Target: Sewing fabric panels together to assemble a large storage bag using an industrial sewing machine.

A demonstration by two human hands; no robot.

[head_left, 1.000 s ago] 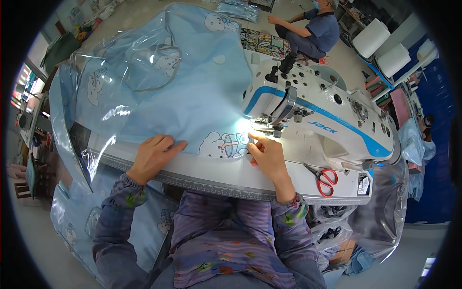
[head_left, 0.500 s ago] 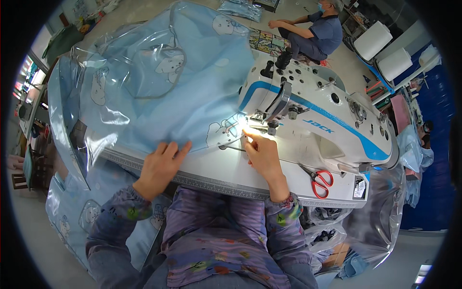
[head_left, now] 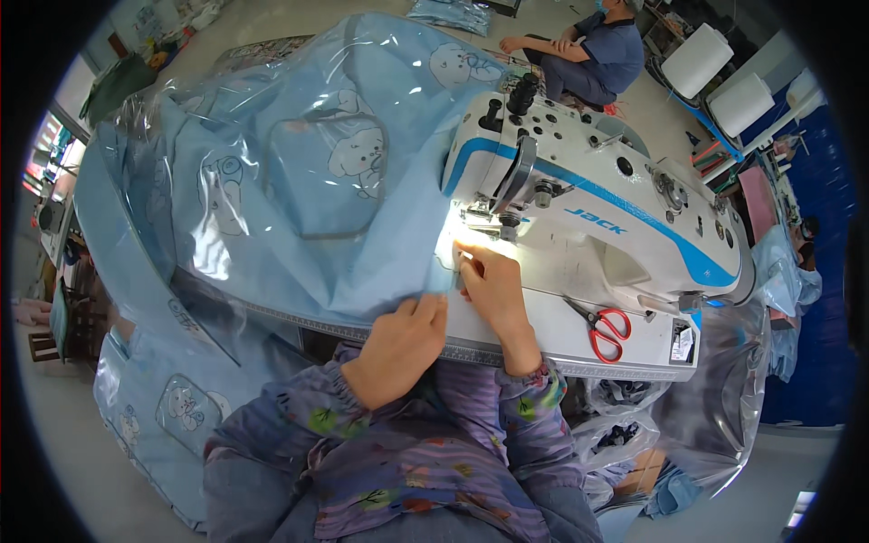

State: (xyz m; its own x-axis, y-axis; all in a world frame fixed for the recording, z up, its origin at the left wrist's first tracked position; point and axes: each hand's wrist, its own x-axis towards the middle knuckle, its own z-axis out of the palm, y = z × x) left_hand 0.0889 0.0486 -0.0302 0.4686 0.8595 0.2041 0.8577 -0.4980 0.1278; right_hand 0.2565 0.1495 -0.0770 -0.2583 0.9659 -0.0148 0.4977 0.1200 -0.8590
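A large light-blue bag of fabric and clear plastic with cartoon animal prints (head_left: 308,181) lies over the sewing table and hangs off its left side. My left hand (head_left: 403,348) grips the fabric's near edge at the table's front rim. My right hand (head_left: 489,285) pinches and presses the same edge just in front of the needle of the white and blue sewing machine (head_left: 588,208), under its lit work lamp. The needle area is partly hidden by my fingers.
Red-handled scissors (head_left: 602,326) lie on the table to the right of my right hand. A person in blue (head_left: 588,50) sits on the floor beyond the machine. White thread cones (head_left: 715,81) stand at the back right. More blue bags (head_left: 172,407) hang at lower left.
My left hand has moved right, from flat on the fabric to gripping its edge close to my right hand. The view has tilted and drawn nearer to the machine.
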